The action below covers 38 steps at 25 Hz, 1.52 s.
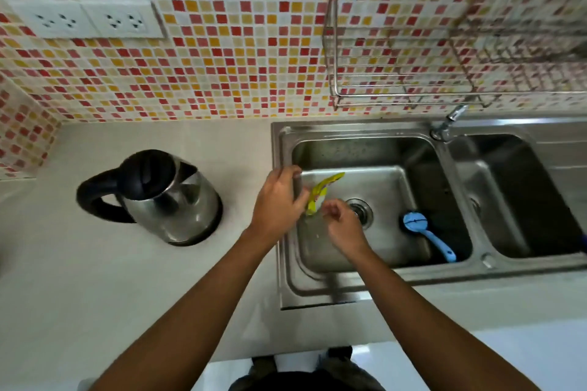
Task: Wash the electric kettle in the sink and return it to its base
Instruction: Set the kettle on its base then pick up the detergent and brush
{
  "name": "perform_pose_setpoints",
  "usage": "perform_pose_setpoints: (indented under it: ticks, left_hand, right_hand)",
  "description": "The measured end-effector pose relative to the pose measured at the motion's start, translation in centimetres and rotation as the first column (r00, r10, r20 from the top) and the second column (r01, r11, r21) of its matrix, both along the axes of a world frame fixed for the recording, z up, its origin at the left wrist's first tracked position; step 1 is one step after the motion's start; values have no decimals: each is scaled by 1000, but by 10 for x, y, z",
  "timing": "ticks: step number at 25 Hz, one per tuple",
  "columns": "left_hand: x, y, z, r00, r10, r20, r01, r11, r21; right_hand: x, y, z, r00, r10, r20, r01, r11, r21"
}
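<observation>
Kettle (168, 200) stands upright on its base (194, 240) on the table (95, 289), left of the sink (286, 263) and clear of its rim. Its long axis is vertical. The black handle (92, 197) points away from the sink, so a hand coming from the sink side meets the steel body first and must go round it or over the lid (149, 174) to reach the grip. Both hands are over the sink's left basin. The left hand (279, 200) is the nearer to the kettle, at the sink's left rim; the kettle lies to its left, apart from it. The left fingers (290, 172) are clamped on a yellow packet (320, 190). The right hand (344, 225) is further into the basin, its fingers (332, 206) curled together at the packet's lower end; blur hides whether they pinch it. Judgement: neither hand is free to lift until the packet is dealt with. Kettle condition: polished steel body, black lid closed, no water seen on it; not yet washed, by appearance. A blue brush (425, 232) lies in the basin, right of the drain (359, 211).
</observation>
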<state>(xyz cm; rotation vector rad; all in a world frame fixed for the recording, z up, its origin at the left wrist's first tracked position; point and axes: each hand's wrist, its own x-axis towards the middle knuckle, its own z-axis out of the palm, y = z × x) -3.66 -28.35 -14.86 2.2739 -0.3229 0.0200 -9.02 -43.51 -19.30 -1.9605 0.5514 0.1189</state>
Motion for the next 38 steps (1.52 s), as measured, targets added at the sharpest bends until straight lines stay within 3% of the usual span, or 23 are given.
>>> perform_pose_setpoints:
  ticks: [3, 5, 9, 12, 15, 17, 20, 22, 24, 26, 28, 30, 33, 38]
  left_hand:
    - [1, -77, -52, 965, -7, -263, 43, 990, 132]
    - [12, -98, -87, 940, 62, -336, 18, 973, 230]
    - [42, -126, -131, 872, 215, -439, -64, 940, 334]
    - [50, -145, -132, 892, 251, -376, -85, 910, 406]
    - [41, -158, -121, 901, 300, -314, -159, 901, 404]
    - [33, -162, -108, 910, 300, -288, -203, 925, 321]
    - [20, -163, -70, 959, 203, -196, -173, 972, 157]
    - [11, -165, -36, 982, 128, -140, -121, 991, 60]
    - [6, -167, -2, 994, 58, -88, -59, 998, -8]
    - [2, -168, 30, 998, 18, -54, -20, 999, -40]
    - [0, -168, 59, 1000, -6, -25, 5, 998, -61]
    - [-1, -169, 89, 1000, -21, -4, 20, 994, -104]
    - [6, -168, 130, 999, -17, 30, 23, 973, -228]
    - [24, -175, 202, 999, 19, 26, -6, 907, -422]
  right_hand:
    - [-22, -90, -26, 994, -68, -90, 53, 986, -159]
    - [-29, -139, -42, 982, -63, -176, 15, 966, -259]
    - [-35, -237, -88, 911, -90, -404, -161, 822, -547]
    - [-37, -282, -114, 780, -40, -624, -331, 820, -467]
    - [-39, -297, -125, 740, 36, -671, -417, 807, -417]
    - [-42, -299, -120, 827, 43, -561, -361, 804, -472]
    - [-51, -292, -93, 975, 77, -207, -168, 869, -466]
    - [-59, -286, -69, 995, 61, 77, -22, 902, -432]
    - [-67, -275, -47, 958, 26, 284, 89, 918, -386]
    - [-71, -264, -38, 950, 58, 306, 73, 915, -398]
    - [-72, -257, -42, 991, 98, 96, -51, 911, -408]
    - [-75, -253, -39, 999, 37, -26, -43, 945, -325]
    - [-78, -246, -12, 965, 18, 261, 61, 954, -293]
    - [-56, -240, 67, 754, 38, 656, 169, 953, -250]
